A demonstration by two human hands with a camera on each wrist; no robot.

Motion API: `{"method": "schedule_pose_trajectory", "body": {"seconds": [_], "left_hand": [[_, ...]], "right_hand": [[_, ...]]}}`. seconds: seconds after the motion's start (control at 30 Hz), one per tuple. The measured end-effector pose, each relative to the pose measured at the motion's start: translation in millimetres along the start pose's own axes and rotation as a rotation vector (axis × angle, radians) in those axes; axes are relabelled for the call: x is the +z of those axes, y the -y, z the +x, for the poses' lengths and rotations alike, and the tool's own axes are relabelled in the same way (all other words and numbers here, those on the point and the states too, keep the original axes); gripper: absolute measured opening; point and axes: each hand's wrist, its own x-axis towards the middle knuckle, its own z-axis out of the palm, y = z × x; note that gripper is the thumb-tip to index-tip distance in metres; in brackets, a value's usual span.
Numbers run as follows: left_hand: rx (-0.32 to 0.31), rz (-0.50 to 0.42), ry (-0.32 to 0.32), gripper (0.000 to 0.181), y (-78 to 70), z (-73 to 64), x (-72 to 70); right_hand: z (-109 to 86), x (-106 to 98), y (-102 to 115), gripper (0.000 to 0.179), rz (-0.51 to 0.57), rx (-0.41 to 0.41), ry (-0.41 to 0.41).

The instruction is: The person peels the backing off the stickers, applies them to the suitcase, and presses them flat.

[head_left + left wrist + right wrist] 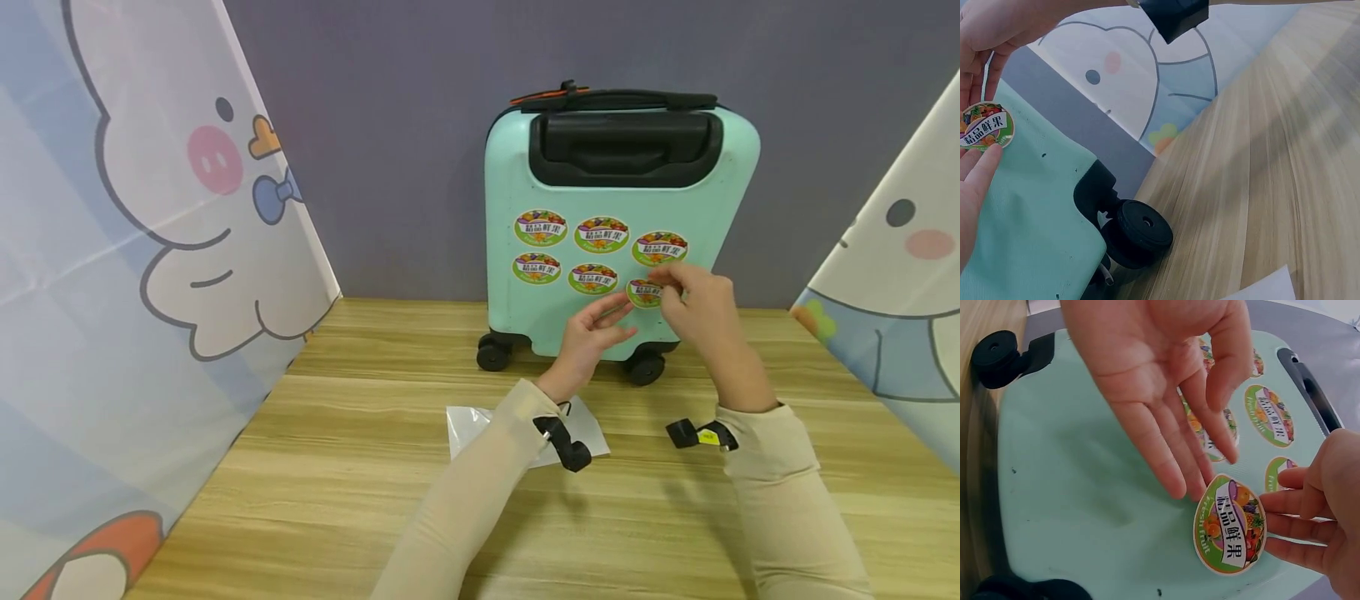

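Observation:
An oval fruit sticker [643, 293] is at the lower right of the suitcase [585, 321]'s front. My right hand [697, 304] pinches its upper edge. At its left edge, the fingertips of my left hand [588, 337] touch it with fingers extended. The right wrist view shows the sticker [1232, 525] face on, between the left hand [1154, 381] and the right hand [1329, 512]. How much of its back touches the suitcase is hidden. Several matching stickers [602, 235] sit in two rows above and to its left.
The mint suitcase stands upright on black wheels [493, 353], its black handle [626, 148] on top. A white sheet with shiny plastic [592, 429] lies on the wooden table [337, 450] under my left forearm. Cartoon-printed panels [247, 275] flank the table; a grey wall is behind.

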Motion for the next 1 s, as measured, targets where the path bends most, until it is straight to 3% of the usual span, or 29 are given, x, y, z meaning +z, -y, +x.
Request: {"method": "schedule_pose_trajectory", "body": {"seconds": [0.27,0.7,0.9,1.0], "left_hand": [[0.025,0.038,0.02,0.051,3.7,0.0,-3.2],[0.001,0.029,0.047,0.055,-0.2,0.3,-4.2],[0.003,0.022,0.047,0.056,-0.8,0.6,-4.9],[0.007,0.026,0.05,0.057,-1.2,0.5,-5.1]], "right_hand": [[-3.5,6,-5,0.029,-0.033,-0.095,-0.055],[-6.6,7,-7,0.028,-0.032,-0.119,-0.081],[-3.0,9,-11,0.028,-0.015,-0.24,-0.223],[-0.9,10,-11,0.028,0.09,-0.198,-0.332]]}}
